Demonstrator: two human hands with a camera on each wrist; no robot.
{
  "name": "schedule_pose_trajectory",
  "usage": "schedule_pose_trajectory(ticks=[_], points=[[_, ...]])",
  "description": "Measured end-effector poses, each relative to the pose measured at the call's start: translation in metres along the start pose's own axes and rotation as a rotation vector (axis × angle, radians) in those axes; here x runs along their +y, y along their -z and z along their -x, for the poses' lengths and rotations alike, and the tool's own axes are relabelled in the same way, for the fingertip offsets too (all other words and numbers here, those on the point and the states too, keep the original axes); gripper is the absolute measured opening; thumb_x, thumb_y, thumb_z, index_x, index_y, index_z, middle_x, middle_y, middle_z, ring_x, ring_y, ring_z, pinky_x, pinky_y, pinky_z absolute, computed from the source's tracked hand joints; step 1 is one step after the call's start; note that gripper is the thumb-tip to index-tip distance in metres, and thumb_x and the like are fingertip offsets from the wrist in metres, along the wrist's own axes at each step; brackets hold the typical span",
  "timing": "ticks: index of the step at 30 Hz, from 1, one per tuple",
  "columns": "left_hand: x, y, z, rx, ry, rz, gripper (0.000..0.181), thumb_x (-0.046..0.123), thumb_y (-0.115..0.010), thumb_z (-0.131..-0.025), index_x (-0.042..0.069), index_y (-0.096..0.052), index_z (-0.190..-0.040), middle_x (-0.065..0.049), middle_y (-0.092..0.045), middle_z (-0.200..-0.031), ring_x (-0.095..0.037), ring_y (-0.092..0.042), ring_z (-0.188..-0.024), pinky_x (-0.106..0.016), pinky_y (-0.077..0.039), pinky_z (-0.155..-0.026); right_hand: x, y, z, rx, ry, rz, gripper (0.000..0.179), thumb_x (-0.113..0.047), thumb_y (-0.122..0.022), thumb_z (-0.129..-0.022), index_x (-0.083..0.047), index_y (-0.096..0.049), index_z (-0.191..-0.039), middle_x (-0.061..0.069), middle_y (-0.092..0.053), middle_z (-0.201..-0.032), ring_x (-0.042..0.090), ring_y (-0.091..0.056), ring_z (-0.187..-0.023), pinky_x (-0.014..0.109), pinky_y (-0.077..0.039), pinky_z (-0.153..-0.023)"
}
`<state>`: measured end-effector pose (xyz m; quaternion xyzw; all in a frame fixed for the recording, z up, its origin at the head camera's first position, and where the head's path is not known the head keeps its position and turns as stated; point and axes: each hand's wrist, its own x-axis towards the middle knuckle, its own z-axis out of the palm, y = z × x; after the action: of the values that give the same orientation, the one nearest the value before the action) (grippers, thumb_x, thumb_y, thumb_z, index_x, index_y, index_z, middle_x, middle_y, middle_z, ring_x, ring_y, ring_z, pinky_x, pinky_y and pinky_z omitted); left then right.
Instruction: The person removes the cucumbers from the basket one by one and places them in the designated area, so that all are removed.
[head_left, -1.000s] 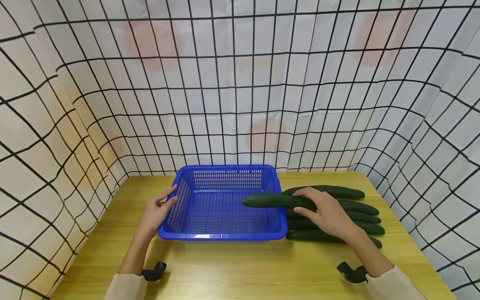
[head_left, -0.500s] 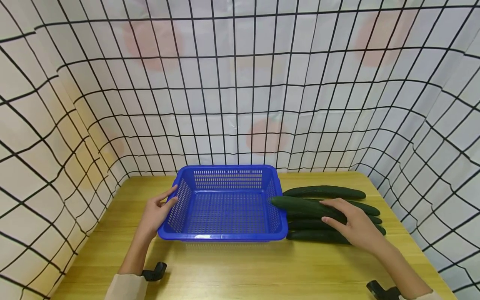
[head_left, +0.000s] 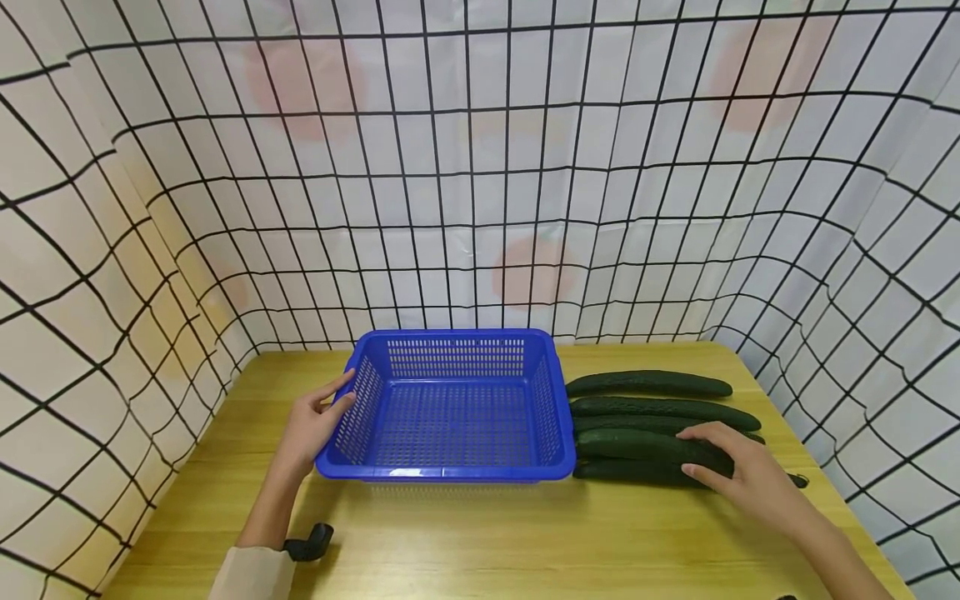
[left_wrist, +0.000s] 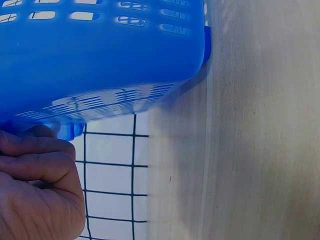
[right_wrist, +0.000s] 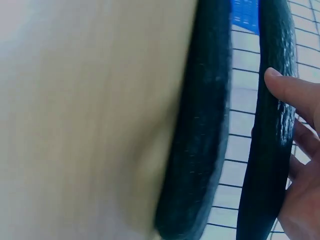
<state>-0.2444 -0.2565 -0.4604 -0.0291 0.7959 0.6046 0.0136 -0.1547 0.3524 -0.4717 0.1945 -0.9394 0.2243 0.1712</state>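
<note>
My left hand point(head_left: 313, 423) grips the left rim of a blue plastic basket point(head_left: 446, 473); in the left wrist view its curled fingers point(left_wrist: 45, 150) are at the rim, beside the slotted wall. The basket's inside is bare. My right hand point(head_left: 750, 475) holds a dark green cucumber point(head_left: 633, 444) between thumb and fingers, right of the basket. The right wrist view shows this cucumber point(right_wrist: 267, 130) raised, with a gap between it and another cucumber point(right_wrist: 200, 110) lying on the table. In the head view it overlaps the nearer cucumbers of the row.
Several more cucumbers, such as the farthest one point(head_left: 648, 383), lie side by side on the wooden table point(head_left: 487, 542), their left ends close to the basket's right side. Black grid netting point(head_left: 480, 200) over pale sheets encloses the table at the back and both sides.
My right hand has drawn the cucumber rightward and nearer to me, from over the basket's right rim to over the row. The left hand and basket stay put.
</note>
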Motion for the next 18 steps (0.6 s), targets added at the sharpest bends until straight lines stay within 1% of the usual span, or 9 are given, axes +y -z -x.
schedule_pose_trajectory(ticks=[2, 4, 6, 9, 11, 14, 18], points=[[-0.001, 0.000, -0.001, -0.002, 0.004, 0.000, 0.051, 0.031, -0.061, -0.105, 0.028, -0.049, -0.155, -0.030, -0.071, -0.115, -0.029, -0.076, -0.076, -0.043, -0.063, -0.064, 0.003, -0.004, 0.005, -0.004, 0.025, -0.003, 0.045, -0.020, -0.087, -0.083, -0.027, -0.068, -0.124, -0.011, -0.067, -0.120, -0.002, -0.059, -0.111, 0.006, -0.043, -0.089], [-0.002, 0.000, -0.002, -0.004, 0.005, 0.001, 0.051, 0.030, -0.061, -0.105, 0.028, -0.049, -0.155, -0.030, -0.071, -0.114, -0.029, -0.076, -0.076, -0.043, -0.063, -0.063, 0.005, -0.008, 0.009, -0.012, 0.047, -0.004, 0.046, -0.018, -0.088, -0.081, -0.026, -0.068, -0.122, -0.011, -0.067, -0.120, -0.001, -0.061, -0.110, 0.006, -0.045, -0.089], [-0.003, 0.001, -0.003, -0.006, 0.006, 0.001, 0.051, 0.029, -0.061, -0.105, 0.027, -0.048, -0.155, -0.029, -0.072, -0.113, -0.029, -0.075, -0.075, -0.042, -0.063, -0.063, 0.006, -0.012, 0.014, -0.026, 0.056, -0.006, 0.047, -0.018, -0.089, -0.080, -0.026, -0.068, -0.122, -0.012, -0.067, -0.120, 0.001, -0.062, -0.110, 0.010, -0.048, -0.088], [-0.004, 0.001, -0.004, -0.006, 0.006, 0.002, 0.051, 0.028, -0.060, -0.105, 0.026, -0.048, -0.155, -0.029, -0.072, -0.110, -0.029, -0.075, -0.074, -0.042, -0.063, -0.062, 0.005, -0.015, 0.019, -0.043, 0.051, -0.011, 0.047, -0.019, -0.089, -0.081, -0.029, -0.068, -0.121, -0.014, -0.066, -0.120, 0.002, -0.063, -0.109, 0.017, -0.053, -0.086], [-0.004, 0.001, -0.004, -0.006, 0.007, 0.004, 0.051, 0.028, -0.061, -0.105, 0.026, -0.048, -0.155, -0.029, -0.072, -0.110, -0.030, -0.075, -0.074, -0.042, -0.063, -0.062, 0.005, -0.016, 0.021, -0.048, 0.041, -0.022, 0.047, -0.020, -0.088, -0.081, -0.032, -0.067, -0.121, -0.014, -0.066, -0.120, 0.001, -0.061, -0.109, 0.016, -0.052, -0.086], [-0.003, 0.001, -0.003, -0.006, 0.008, 0.007, 0.051, 0.029, -0.061, -0.105, 0.027, -0.048, -0.155, -0.030, -0.072, -0.112, -0.030, -0.076, -0.075, -0.042, -0.063, -0.063, 0.005, -0.017, 0.023, -0.037, 0.036, -0.033, 0.048, -0.020, -0.089, -0.080, -0.035, -0.067, -0.120, -0.016, -0.066, -0.118, -0.001, -0.059, -0.109, 0.010, -0.047, -0.088], [-0.002, 0.002, -0.002, -0.008, 0.009, 0.000, 0.052, 0.029, -0.060, -0.106, 0.028, -0.048, -0.156, -0.031, -0.070, -0.116, -0.030, -0.076, -0.076, -0.042, -0.063, -0.063, 0.005, -0.020, 0.026, -0.016, 0.055, -0.049, 0.049, -0.017, -0.091, -0.077, -0.035, -0.069, -0.117, -0.014, -0.067, -0.117, -0.005, -0.055, -0.110, 0.002, -0.038, -0.091]])
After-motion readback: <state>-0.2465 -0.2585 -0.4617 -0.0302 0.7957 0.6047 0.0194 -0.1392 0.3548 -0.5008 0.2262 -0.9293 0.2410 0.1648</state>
